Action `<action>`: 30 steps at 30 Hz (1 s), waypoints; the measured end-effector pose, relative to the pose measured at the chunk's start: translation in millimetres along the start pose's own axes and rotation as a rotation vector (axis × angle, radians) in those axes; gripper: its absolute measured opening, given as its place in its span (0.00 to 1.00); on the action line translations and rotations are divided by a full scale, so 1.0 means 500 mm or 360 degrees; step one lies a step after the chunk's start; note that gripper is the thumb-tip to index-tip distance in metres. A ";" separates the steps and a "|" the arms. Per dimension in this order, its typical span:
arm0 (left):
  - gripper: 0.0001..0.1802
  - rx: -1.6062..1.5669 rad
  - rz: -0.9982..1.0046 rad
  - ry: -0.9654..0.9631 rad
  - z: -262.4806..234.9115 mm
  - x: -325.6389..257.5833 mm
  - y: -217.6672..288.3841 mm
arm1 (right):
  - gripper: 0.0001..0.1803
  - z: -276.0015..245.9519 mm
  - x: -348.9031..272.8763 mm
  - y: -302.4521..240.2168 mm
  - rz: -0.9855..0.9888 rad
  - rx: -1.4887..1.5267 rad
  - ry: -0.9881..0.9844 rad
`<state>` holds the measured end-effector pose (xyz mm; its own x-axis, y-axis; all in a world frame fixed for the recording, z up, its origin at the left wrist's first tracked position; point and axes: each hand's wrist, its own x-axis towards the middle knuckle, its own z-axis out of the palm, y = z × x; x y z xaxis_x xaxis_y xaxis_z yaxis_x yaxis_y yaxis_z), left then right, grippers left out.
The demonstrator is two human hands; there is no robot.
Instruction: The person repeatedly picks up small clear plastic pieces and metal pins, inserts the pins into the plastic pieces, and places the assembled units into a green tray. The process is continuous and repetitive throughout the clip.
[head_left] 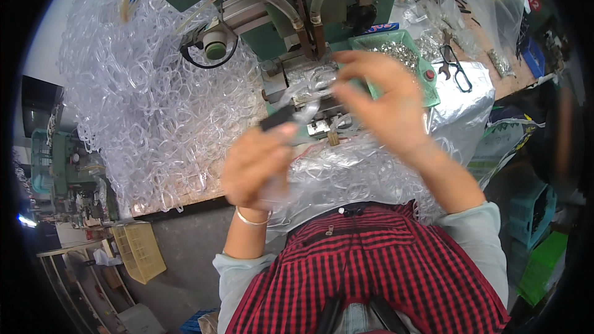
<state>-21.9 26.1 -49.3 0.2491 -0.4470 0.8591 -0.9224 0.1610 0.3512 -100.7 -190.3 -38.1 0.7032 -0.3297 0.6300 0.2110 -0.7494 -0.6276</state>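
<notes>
My left hand (257,164) is closed around a small black tool (276,117) and a clear plastic piece, held above my lap. My right hand (383,96) is raised in front of the green machine (272,31), its fingers pinching a clear plastic strap piece (315,83) near the machine's metal jaws. Both hands are blurred by motion. A heap of clear plastic pieces in a bag (346,173) lies just under my hands.
A big pile of clear plastic loops (154,99) covers the bench on the left. A green tray of small metal parts (402,55) sits right of the machine, with black scissors (458,71) and plastic bags beyond. A yellow crate (139,250) stands on the floor.
</notes>
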 end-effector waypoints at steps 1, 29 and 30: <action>0.11 0.0089 0.0128 -0.0087 0.015 0.013 0.004 | 0.07 -0.042 0.016 0.011 0.0332 0.0191 -0.0009; 0.36 0.2118 -0.1594 0.1664 -0.528 -0.488 -0.275 | 0.13 0.011 -0.070 0.299 0.0700 0.0309 0.0308; 0.37 0.2057 -0.1663 0.1656 -0.526 -0.499 -0.298 | 0.13 0.015 -0.070 0.300 0.0692 0.0301 0.0301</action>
<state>131.2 345.0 -218.1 0.3520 0.7587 0.5481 0.1705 -0.6278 0.7595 -88.5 -286.8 -157.9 0.6216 -0.6994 0.3529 0.0577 -0.4084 -0.9110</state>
